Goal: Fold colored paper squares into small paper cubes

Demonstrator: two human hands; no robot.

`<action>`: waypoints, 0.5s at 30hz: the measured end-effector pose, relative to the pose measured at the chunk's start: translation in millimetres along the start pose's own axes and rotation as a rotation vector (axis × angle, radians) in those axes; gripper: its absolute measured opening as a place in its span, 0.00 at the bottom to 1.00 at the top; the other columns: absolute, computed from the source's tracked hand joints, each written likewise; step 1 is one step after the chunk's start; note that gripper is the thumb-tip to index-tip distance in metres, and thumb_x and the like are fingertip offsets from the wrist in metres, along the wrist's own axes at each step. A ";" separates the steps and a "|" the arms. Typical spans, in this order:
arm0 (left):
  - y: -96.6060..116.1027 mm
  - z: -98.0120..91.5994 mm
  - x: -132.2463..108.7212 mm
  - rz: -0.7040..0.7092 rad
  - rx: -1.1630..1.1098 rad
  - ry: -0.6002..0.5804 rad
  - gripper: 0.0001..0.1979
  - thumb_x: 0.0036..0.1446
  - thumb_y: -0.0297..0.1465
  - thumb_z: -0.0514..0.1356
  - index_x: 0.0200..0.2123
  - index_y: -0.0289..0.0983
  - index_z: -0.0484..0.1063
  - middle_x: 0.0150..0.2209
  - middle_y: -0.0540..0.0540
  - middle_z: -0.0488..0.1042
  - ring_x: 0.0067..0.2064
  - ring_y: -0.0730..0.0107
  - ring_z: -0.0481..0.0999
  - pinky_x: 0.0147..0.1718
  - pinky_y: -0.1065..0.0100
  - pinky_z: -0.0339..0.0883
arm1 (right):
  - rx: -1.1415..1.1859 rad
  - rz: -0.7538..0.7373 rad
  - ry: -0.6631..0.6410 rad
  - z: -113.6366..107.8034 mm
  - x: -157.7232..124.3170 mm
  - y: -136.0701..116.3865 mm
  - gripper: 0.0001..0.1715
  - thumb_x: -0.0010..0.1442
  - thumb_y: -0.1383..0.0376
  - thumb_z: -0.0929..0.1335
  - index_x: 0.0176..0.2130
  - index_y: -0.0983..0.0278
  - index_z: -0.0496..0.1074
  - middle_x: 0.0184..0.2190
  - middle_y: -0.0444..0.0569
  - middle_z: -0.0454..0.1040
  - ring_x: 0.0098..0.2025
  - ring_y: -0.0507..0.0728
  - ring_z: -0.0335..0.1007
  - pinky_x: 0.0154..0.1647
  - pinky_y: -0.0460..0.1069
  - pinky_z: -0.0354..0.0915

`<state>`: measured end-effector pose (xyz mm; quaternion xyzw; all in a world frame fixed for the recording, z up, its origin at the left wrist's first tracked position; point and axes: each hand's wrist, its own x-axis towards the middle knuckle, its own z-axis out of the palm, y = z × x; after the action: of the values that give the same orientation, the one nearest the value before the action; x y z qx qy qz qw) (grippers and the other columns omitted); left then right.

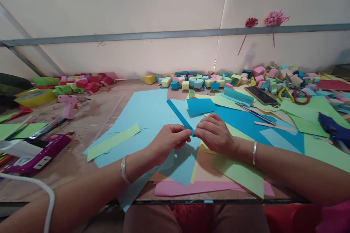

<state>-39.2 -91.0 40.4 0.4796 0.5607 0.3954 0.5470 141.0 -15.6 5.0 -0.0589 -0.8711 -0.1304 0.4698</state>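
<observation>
A narrow dark blue paper strip [179, 113] slants up and to the left from between my hands. My left hand [171, 140] pinches its lower end between thumb and fingers. Close beside it on the right, my right hand [216, 133] is closed on the same end, fingertips near the left ones. Beneath the hands lie light blue sheets [144, 111]. A light green strip [113, 142] rests on them at the left. Behind the right hand is a small blue paper piece [201, 106].
Folded paper cubes [194, 83] line the back. On the right lie a phone [261, 95], scissors [294, 95], tweezers [257, 113] and a blue glue gun [333, 127]. On the left are a pink glue gun [68, 105], a purple power strip [42, 154] and a white cable [41, 182].
</observation>
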 end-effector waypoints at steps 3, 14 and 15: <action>-8.7 2.5 1.0 0.031 -0.009 0.055 0.15 0.51 0.39 0.64 0.21 0.33 0.70 0.20 0.51 0.67 0.21 0.81 0.57 0.20 0.74 0.47 | 0.079 0.104 -0.052 3.4 -1.3 -1.5 0.07 0.65 0.66 0.65 0.33 0.63 0.71 0.31 0.48 0.75 0.36 0.54 0.68 0.38 0.51 0.58; -14.3 -10.3 7.6 0.336 0.324 0.051 0.13 0.52 0.35 0.61 0.19 0.35 0.73 0.18 0.51 0.67 0.20 0.77 0.63 0.19 0.74 0.54 | 0.450 0.442 -0.156 7.5 0.8 -11.7 0.06 0.63 0.68 0.65 0.32 0.61 0.67 0.32 0.50 0.74 0.36 0.55 0.70 0.36 0.50 0.67; -14.9 -11.4 7.9 0.350 0.332 0.044 0.13 0.52 0.35 0.61 0.19 0.35 0.74 0.19 0.51 0.67 0.21 0.77 0.63 0.20 0.74 0.55 | 0.465 0.455 -0.166 6.6 1.4 -11.9 0.05 0.62 0.68 0.65 0.32 0.61 0.67 0.31 0.49 0.74 0.35 0.55 0.70 0.35 0.50 0.67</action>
<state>-51.6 -85.8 25.1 0.6439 0.5383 0.3970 0.3715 132.3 -25.3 0.7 -0.1537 -0.8772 0.1854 0.4153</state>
